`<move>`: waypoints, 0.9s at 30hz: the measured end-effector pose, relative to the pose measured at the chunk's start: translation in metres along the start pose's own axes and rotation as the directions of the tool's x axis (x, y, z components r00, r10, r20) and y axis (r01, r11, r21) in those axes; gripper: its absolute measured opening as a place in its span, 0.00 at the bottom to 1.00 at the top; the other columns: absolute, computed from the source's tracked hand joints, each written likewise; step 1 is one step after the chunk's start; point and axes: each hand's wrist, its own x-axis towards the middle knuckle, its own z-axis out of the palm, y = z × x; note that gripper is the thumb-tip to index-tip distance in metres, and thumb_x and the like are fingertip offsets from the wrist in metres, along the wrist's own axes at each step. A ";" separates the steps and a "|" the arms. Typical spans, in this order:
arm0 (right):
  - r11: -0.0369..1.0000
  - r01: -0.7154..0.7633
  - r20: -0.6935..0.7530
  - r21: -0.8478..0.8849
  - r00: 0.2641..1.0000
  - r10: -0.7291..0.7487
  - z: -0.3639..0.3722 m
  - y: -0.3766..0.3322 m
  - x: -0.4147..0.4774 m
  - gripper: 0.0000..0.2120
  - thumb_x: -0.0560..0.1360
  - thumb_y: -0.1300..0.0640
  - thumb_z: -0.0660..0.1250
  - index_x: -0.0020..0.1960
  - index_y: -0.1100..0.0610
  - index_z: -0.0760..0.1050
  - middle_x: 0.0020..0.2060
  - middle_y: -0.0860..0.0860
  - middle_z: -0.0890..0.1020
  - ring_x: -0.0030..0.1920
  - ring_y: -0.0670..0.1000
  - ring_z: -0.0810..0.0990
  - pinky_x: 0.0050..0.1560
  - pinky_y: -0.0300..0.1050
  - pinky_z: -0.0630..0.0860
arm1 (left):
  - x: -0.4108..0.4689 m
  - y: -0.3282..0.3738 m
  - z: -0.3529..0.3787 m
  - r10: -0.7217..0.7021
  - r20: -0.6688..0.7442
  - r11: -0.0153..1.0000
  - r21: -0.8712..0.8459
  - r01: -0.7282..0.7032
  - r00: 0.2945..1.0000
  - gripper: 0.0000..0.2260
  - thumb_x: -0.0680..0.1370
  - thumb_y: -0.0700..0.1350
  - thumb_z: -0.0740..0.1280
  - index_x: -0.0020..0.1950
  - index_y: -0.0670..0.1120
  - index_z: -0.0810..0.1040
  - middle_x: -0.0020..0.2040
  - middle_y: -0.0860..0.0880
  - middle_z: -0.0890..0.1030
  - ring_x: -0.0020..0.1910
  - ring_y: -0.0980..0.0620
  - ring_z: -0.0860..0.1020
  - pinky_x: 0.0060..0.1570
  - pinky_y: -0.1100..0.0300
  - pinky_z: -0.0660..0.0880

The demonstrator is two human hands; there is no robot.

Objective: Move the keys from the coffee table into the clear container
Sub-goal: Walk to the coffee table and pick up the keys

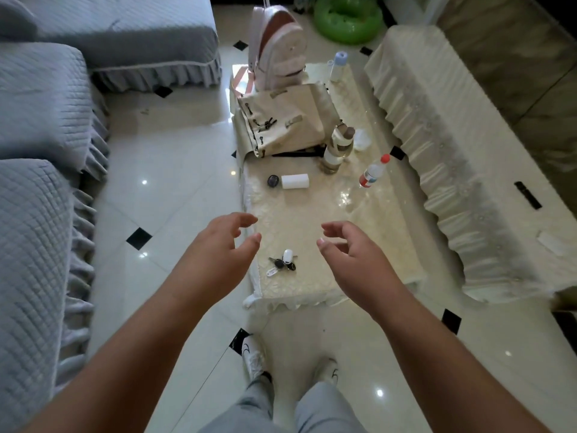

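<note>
My left hand (218, 248) and right hand (352, 257) hover loosely open, empty, flanking the keys (282, 264) near the front edge of the table (312, 220); a sloppy grab could sweep them to the floor (187, 170), or snag one tag only

The clear container (362, 139) sits partly hidden behind the tall bottle (337, 148). The keys (282, 264) are too small to count. The green ring (348, 18) and backpack (278, 54) run off the top edge.

Dim daylight, floor (175, 170) glare, wide-angle warping
</note>
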 end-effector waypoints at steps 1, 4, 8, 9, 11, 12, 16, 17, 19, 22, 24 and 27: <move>1.000 -0.009 0.003 -0.006 1.000 0.009 0.000 0.002 0.010 0.16 0.78 0.47 0.64 0.65 0.46 0.72 0.60 0.41 0.76 0.55 0.37 0.75 0.53 0.41 0.75 | 0.008 0.000 0.001 -0.005 0.001 1.000 0.002 0.005 1.000 0.16 0.78 0.58 0.61 0.66 0.60 0.72 0.62 0.58 0.74 0.55 0.63 0.74 0.49 0.62 0.69; 1.000 0.002 0.018 -0.031 1.000 -0.001 0.002 0.009 0.043 0.16 0.78 0.47 0.64 0.65 0.46 0.72 0.60 0.41 0.76 0.56 0.38 0.75 0.55 0.44 0.75 | 0.036 -0.002 0.007 -0.012 -0.023 1.000 -0.003 0.012 1.000 0.16 0.78 0.57 0.61 0.65 0.59 0.73 0.61 0.58 0.74 0.53 0.64 0.73 0.46 0.65 0.68; 0.998 0.024 0.037 -0.049 0.999 -0.022 0.017 0.032 0.084 0.15 0.78 0.47 0.63 0.64 0.47 0.72 0.60 0.42 0.77 0.56 0.40 0.76 0.53 0.41 0.74 | 0.062 -0.011 0.031 -0.048 -0.048 0.999 0.007 0.048 0.998 0.16 0.78 0.56 0.61 0.66 0.58 0.73 0.61 0.60 0.73 0.53 0.64 0.72 0.46 0.66 0.67; 0.998 0.028 0.042 -0.059 0.999 -0.025 0.021 0.039 0.094 0.15 0.78 0.47 0.63 0.64 0.47 0.72 0.60 0.43 0.77 0.56 0.40 0.76 0.53 0.42 0.74 | 0.068 -0.014 0.038 -0.059 -0.054 0.998 0.013 0.060 0.997 0.16 0.78 0.56 0.61 0.66 0.58 0.73 0.62 0.59 0.73 0.54 0.64 0.72 0.48 0.64 0.68; 0.995 0.050 0.066 -0.087 0.997 -0.044 0.032 0.052 0.115 0.15 0.78 0.47 0.63 0.64 0.47 0.72 0.60 0.43 0.76 0.56 0.41 0.76 0.53 0.42 0.74 | 0.083 -0.018 0.053 -0.077 -0.071 0.997 0.013 0.078 0.995 0.16 0.78 0.56 0.60 0.66 0.58 0.73 0.63 0.59 0.74 0.55 0.63 0.72 0.50 0.62 0.68; 0.994 0.057 0.077 -0.097 0.996 -0.050 0.038 0.060 0.123 0.16 0.78 0.47 0.63 0.64 0.47 0.72 0.60 0.43 0.76 0.55 0.41 0.76 0.53 0.42 0.73 | 0.091 -0.020 0.061 -0.081 -0.071 0.997 0.011 0.082 0.994 0.16 0.78 0.56 0.60 0.65 0.58 0.73 0.63 0.58 0.74 0.55 0.63 0.72 0.50 0.62 0.68; 0.985 0.085 0.124 -0.152 0.990 -0.067 0.060 0.096 0.149 0.16 0.77 0.46 0.62 0.64 0.47 0.72 0.60 0.45 0.75 0.55 0.42 0.76 0.53 0.41 0.72 | 0.114 -0.033 0.096 -0.096 -0.086 0.995 0.009 0.097 0.992 0.15 0.78 0.56 0.61 0.64 0.57 0.73 0.62 0.58 0.75 0.56 0.62 0.73 0.51 0.62 0.68; 0.982 0.089 0.133 -0.169 0.989 -0.067 0.065 0.106 0.156 0.16 0.77 0.47 0.62 0.64 0.48 0.72 0.60 0.45 0.75 0.56 0.43 0.75 0.54 0.42 0.72 | 0.119 -0.038 0.106 -0.097 -0.086 0.995 0.011 0.098 0.992 0.15 0.78 0.55 0.61 0.64 0.57 0.73 0.62 0.57 0.75 0.56 0.62 0.73 0.51 0.62 0.68; 0.978 0.084 0.151 -0.190 0.987 -0.055 0.076 0.125 0.169 0.16 0.77 0.48 0.62 0.63 0.49 0.73 0.60 0.47 0.75 0.54 0.44 0.76 0.55 0.44 0.72 | 0.128 -0.048 0.124 -0.105 -0.082 0.994 0.015 0.107 0.991 0.15 0.78 0.55 0.61 0.64 0.57 0.73 0.61 0.57 0.75 0.56 0.62 0.73 0.50 0.63 0.68; 0.971 0.077 0.182 -0.227 0.983 -0.035 0.092 0.155 0.187 0.16 0.77 0.48 0.62 0.64 0.50 0.73 0.61 0.47 0.75 0.48 0.43 0.76 0.51 0.42 0.71 | 0.143 -0.065 0.147 -0.125 -0.091 0.992 0.016 0.127 0.988 0.15 0.78 0.56 0.61 0.63 0.57 0.74 0.60 0.58 0.75 0.54 0.62 0.73 0.49 0.63 0.68; 0.966 0.059 0.204 -0.253 0.979 -0.007 0.104 0.176 0.196 0.17 0.78 0.48 0.62 0.65 0.50 0.73 0.61 0.49 0.75 0.52 0.46 0.77 0.53 0.42 0.71 | 0.150 -0.078 0.162 -0.137 -0.088 0.990 0.015 0.139 0.987 0.14 0.78 0.55 0.61 0.63 0.57 0.74 0.60 0.58 0.75 0.55 0.61 0.73 0.50 0.61 0.70; 0.957 0.029 0.226 -0.287 0.973 0.039 0.121 0.208 0.209 0.17 0.78 0.49 0.61 0.65 0.51 0.72 0.63 0.50 0.75 0.57 0.49 0.77 0.56 0.46 0.72 | 0.159 -0.097 0.183 -0.163 -0.087 0.986 0.016 0.165 0.983 0.15 0.78 0.55 0.61 0.63 0.56 0.74 0.59 0.58 0.75 0.54 0.61 0.74 0.50 0.61 0.70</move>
